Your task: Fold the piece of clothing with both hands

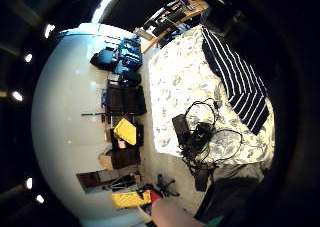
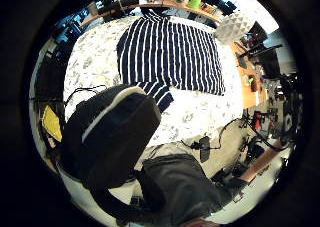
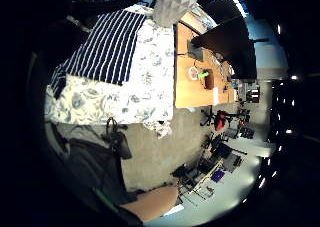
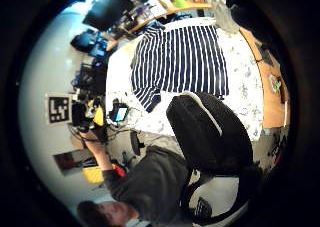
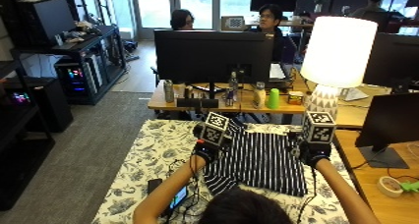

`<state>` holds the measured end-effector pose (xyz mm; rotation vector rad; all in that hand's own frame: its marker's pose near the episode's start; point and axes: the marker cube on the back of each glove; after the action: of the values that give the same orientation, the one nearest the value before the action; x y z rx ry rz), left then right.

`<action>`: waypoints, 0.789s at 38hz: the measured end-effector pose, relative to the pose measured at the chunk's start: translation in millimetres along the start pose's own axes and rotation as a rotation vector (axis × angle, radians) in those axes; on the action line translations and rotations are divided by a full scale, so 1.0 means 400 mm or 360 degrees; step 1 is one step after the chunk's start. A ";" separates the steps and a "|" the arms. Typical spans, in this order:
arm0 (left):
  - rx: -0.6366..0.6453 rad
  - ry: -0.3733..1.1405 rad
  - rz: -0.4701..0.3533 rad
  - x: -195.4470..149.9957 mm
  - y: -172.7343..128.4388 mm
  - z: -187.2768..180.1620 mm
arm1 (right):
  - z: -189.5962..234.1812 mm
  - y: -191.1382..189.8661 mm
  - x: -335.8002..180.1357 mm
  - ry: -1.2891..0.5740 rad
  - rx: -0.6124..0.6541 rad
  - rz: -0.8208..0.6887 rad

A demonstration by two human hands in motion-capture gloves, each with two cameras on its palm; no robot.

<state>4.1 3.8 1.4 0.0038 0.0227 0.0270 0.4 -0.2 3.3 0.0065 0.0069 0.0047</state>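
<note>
You are holding both forearms out over the table [image 5: 131, 184], raised above it, your left hand [image 5: 207, 150] hanging over the left edge of the striped shirt [image 5: 258, 160] and your right hand [image 5: 314, 154] over its right edge; the gloves are hiding your fingers, so I cannot tell how far either hand is open, and neither one is visibly gripping cloth; the palm views are looking down on the shirt from well above, which shows the hands are standing apart from it. The dark, white-striped shirt is lying spread flat on the floral tablecloth [image 5: 147, 155], with one sleeve [image 2: 157, 93] angling out toward you at its near left corner; a phone [image 5: 178, 197] and black cables [image 5: 171, 169] are sitting on the cloth near your left forearm; beyond the table a wooden desk [image 5: 229, 102] is carrying a monitor [image 5: 213, 49], a green cup [image 5: 274, 98] and a white lamp [image 5: 335, 54].
</note>
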 end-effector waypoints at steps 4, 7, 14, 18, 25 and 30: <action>-0.0037 0.0092 0.0072 0.032 0.000 0.039 | 0.018 0.012 -0.003 -0.0003 -0.0003 -0.0015; -0.0095 0.0154 0.0154 0.062 0.000 0.081 | 0.027 0.037 -0.006 -0.0003 -0.0040 -0.0024; -0.0370 0.0281 0.0351 0.156 -0.013 0.228 | 0.079 0.009 0.020 0.0011 -0.0059 0.0009; -0.0585 0.0237 0.0355 0.199 -0.049 0.363 | 0.112 -0.008 0.039 0.0012 -0.0083 0.0040; -0.0946 0.0281 0.0317 0.214 0.049 0.398 | 0.171 -0.033 0.056 0.0025 -0.0105 0.0040; -0.1033 0.0254 0.0334 0.225 0.061 0.440 | 0.214 -0.041 0.056 0.0010 -0.0160 0.0036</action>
<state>97.4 30.0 175.4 -0.6457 0.1720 0.2434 23.3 -16.9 88.5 -0.0937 0.0131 0.0278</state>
